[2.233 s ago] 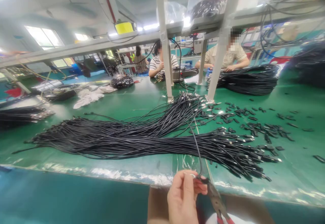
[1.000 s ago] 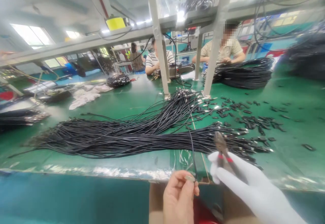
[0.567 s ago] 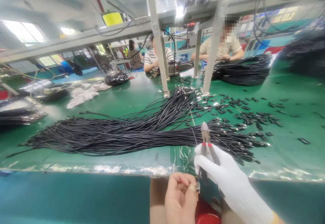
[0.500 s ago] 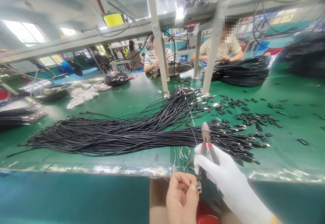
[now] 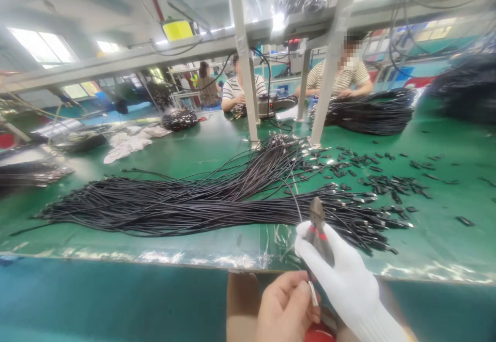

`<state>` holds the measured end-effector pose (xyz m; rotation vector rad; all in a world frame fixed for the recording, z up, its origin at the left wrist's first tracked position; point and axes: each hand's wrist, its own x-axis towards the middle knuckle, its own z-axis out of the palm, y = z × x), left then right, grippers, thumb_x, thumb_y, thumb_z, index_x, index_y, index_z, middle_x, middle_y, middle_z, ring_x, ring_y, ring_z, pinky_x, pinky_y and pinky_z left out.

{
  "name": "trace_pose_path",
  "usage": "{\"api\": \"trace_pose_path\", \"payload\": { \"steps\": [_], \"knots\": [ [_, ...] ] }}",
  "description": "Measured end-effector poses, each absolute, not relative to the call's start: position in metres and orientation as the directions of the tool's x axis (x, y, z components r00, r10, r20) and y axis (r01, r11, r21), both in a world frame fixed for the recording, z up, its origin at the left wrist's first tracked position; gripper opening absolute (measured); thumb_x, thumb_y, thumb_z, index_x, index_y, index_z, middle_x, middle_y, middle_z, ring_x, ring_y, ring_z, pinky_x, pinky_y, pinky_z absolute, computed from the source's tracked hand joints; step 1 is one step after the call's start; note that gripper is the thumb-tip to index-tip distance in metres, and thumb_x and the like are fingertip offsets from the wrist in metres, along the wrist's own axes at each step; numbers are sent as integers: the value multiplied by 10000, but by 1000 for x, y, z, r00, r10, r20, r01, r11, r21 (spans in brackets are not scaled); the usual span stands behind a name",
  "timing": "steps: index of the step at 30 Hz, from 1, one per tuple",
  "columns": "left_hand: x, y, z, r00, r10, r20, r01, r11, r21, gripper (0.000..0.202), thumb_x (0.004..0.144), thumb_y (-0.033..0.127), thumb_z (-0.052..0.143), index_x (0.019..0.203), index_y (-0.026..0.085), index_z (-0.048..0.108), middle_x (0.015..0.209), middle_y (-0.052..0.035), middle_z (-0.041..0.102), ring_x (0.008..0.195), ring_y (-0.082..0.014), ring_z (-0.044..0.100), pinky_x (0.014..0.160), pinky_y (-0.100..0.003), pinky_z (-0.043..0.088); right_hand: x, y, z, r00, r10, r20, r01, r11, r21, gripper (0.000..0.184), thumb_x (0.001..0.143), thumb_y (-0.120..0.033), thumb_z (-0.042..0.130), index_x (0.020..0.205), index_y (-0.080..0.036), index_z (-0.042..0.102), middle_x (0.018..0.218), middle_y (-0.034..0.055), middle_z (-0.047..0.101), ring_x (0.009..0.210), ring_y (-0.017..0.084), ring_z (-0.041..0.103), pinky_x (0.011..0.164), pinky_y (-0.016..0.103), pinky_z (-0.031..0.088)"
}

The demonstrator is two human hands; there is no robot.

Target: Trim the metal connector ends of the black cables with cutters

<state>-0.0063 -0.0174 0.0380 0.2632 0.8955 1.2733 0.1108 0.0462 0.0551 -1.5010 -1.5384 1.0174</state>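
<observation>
Bare left hand (image 5: 287, 303) pinched metal connector (image 5: 313, 292) of black cable (image 5: 298, 206), in front of green table (image 5: 217, 250). White-gloved right hand (image 5: 344, 275) closed around cutters (image 5: 317, 214), just beside. Beyond, cable bundle (image 5: 174, 213) lay on table; small black pieces (image 5: 396, 184) scattered at right.

Left hand (image 5: 287, 307) bare, pinching — right hand (image 5: 346, 274) just beside, gloved, curled.

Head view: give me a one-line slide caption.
Bare left hand holding a metal plug, gloved right hand holding pliers, at a green table spread with black cables.
</observation>
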Motion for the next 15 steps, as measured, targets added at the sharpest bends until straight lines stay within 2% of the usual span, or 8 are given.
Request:
{"api": "trace_pose_path", "payload": {
  "steps": [2,4,6,8,11,13,15],
  "knots": [
    [-8,-18,38,72,889,-451,-686,373,625,523,478,459,1031,752,129,732,572,-25,690,495,-88,564,550,-228,417,111,46,53,-51,998,-26,405,-3,-914,489,878,-688,523,1094,-280,684,911,7,758,809,208,707,814,343,545],
    [-8,-19,38,69,891,-449,-623,389,678,553,478,525,1010,705,138,686,548,-16,675,463,-83,533,526,-229,405,113,46,51,-71,997,-36,394,-5,-919,499,875,-706,517,1097,-288,674,927,3,757,857,211,710,843,349,543],
    [-9,-20,38,0,920,-393,-525,334,783,582,534,617,954,728,133,694,578,-28,687,490,-94,542,540,-237,424,114,46,50,-88,995,-54,393,-15,-919,503,876,-713,511,1107,-296,671,932,-1,758,872,211,714,846,351,545],
    [-9,-20,41,-41,948,-315,-404,273,873,565,643,644,890,785,124,720,623,-48,706,536,-116,561,573,-251,450,115,45,48,-94,993,-65,399,-22,-917,480,881,-700,513,1098,-303,674,940,-5,764,870,207,720,837,344,548],
    [-10,-21,48,-8,962,-274,-279,261,924,366,772,492,818,743,156,677,614,-37,678,552,-136,546,587,-264,454,113,43,46,-105,994,-30,404,15,-915,386,893,-632,537,1054,-312,682,976,-15,776,885,195,733,802,310,555],
    [-9,-22,51,-24,966,-258,-194,248,949,257,797,337,734,644,203,577,581,-8,626,530,-136,508,558,-260,426,111,40,47,-99,994,47,434,86,-897,318,902,-569,555,1025,-310,691,944,-19,779,853,186,739,746,281,560],
    [-9,-23,51,-111,983,-148,-12,148,989,252,781,197,644,590,228,481,569,10,575,515,-130,465,519,-253,369,109,38,47,-81,982,171,487,188,-853,266,917,-504,560,1005,-298,702,872,-16,772,774,178,735,687,263,561]
  ]
}}
